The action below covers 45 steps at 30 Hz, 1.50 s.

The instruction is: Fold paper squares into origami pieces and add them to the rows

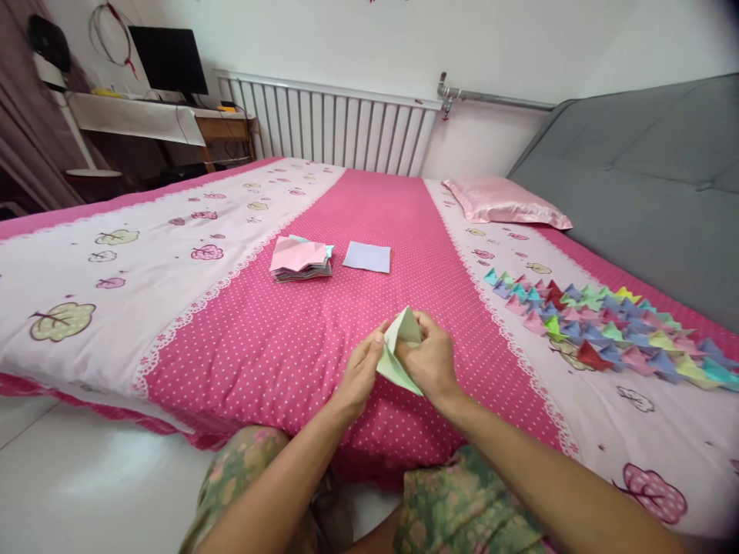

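Note:
Between my two hands, above the front part of the bed, is a pale green paper [398, 373], partly folded, with a raised pointed flap. My left hand [362, 371] is closed on its left edge, thumb on top. From the other side my right hand [432, 355] grips it, with fingers partly hidden inside the fold. Beyond the hands lie a stack of coloured paper squares [297, 255], pink on top, and a lilac paper sheet [368, 257] lying flat.
Several rows of small folded paper boats [612, 323] stand on the bed at right. The bed has a pink dotted cover [231, 362]. A pink pillow [508, 201] rests by the grey headboard [640, 169]. Behind are a radiator [335, 123] and a desk with a monitor [168, 61].

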### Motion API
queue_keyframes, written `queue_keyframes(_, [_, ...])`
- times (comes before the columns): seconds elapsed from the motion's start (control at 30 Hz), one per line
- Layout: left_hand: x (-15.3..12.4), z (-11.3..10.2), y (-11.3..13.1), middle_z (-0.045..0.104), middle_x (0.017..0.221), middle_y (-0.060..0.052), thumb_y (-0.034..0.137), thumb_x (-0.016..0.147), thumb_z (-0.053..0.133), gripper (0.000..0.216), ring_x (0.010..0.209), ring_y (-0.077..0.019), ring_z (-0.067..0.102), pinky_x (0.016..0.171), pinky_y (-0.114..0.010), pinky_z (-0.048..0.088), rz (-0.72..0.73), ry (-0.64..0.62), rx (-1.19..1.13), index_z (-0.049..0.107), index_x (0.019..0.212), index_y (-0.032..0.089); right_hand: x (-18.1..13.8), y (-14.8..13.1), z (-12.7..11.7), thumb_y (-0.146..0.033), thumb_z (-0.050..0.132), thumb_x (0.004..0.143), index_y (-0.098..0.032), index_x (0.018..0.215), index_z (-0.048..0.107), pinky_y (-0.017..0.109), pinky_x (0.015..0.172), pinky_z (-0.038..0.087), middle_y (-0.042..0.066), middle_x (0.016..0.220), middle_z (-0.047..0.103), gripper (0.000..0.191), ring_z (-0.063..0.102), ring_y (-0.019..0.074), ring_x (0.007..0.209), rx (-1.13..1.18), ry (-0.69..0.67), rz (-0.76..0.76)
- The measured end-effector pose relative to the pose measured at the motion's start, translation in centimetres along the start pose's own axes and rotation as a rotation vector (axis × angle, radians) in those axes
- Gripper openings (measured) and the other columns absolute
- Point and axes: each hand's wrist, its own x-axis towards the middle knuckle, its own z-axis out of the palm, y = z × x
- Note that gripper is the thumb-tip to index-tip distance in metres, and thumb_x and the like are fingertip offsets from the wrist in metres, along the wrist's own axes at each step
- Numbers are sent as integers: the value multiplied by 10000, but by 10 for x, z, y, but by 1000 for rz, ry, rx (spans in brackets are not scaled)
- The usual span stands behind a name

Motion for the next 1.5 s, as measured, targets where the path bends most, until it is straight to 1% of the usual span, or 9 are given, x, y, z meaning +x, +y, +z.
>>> queue_keyframes(0.23, [-4,5,0,576,1146,-99,178,576,730,553,1016,-226,540,827,-276,422,-46,-15,-36,570,1106,166,2,2,0,-274,560,671,-190,852,593,261,535,434,23,707,637,203,574,164,589,-72,44,-1])
queue_keyframes(0.4, [0,1,-3,568,1175,-57,143,697,593,381,1060,-188,514,864,-254,397,8,46,71,595,1074,196,4,7,0,-180,538,666,-197,831,653,298,637,454,41,773,648,202,583,179,686,-83,-59,-103])
queue_keyframes(0.5, [4,-4,1,602,1123,-36,98,680,574,450,953,-155,567,754,-208,436,-17,71,18,571,1112,223,10,12,-2,-106,505,661,-212,829,690,326,729,459,55,895,644,271,588,185,805,1,-195,-132])
queue_keyframes(0.6, [7,-8,8,637,1040,-52,110,677,568,451,786,-125,602,654,-193,455,-97,40,-88,569,1117,206,17,16,-5,-73,478,651,-225,824,701,334,780,461,58,1030,611,320,564,187,944,127,-296,-86])
queue_keyframes(0.8, [6,-17,25,598,1119,-77,24,570,525,522,906,-145,579,759,-206,445,-109,-86,-195,605,1069,153,27,13,-19,-134,473,687,-240,852,694,359,859,430,29,1184,549,295,504,190,1074,223,-416,69])
queue_keyframes(0.93, [5,-22,30,599,1118,-104,121,613,547,471,963,-196,559,799,-262,436,-69,-143,-178,606,1080,135,28,12,-24,-233,432,759,-179,835,690,373,830,445,63,976,654,274,594,181,897,360,-522,185])
queue_keyframes(1.27, [13,-25,6,670,760,-52,192,697,585,277,603,-121,562,573,-211,416,-48,-71,357,667,960,165,28,32,-24,-269,687,580,-155,710,672,267,570,445,19,630,653,174,575,130,566,84,-619,198])
queue_keyframes(1.37, [15,-27,-5,666,869,-69,148,678,583,264,789,-182,587,719,-276,442,124,-28,586,678,919,198,30,47,-22,-248,676,574,-167,698,681,249,535,424,3,584,640,148,562,127,539,-26,-693,208])
queue_keyframes(1.5, [16,-30,-13,581,1129,-104,99,648,602,312,1092,-248,483,969,-373,301,418,16,913,658,931,219,31,58,-17,-252,660,582,-191,705,696,240,511,399,-11,553,621,142,544,127,520,-212,-677,166])
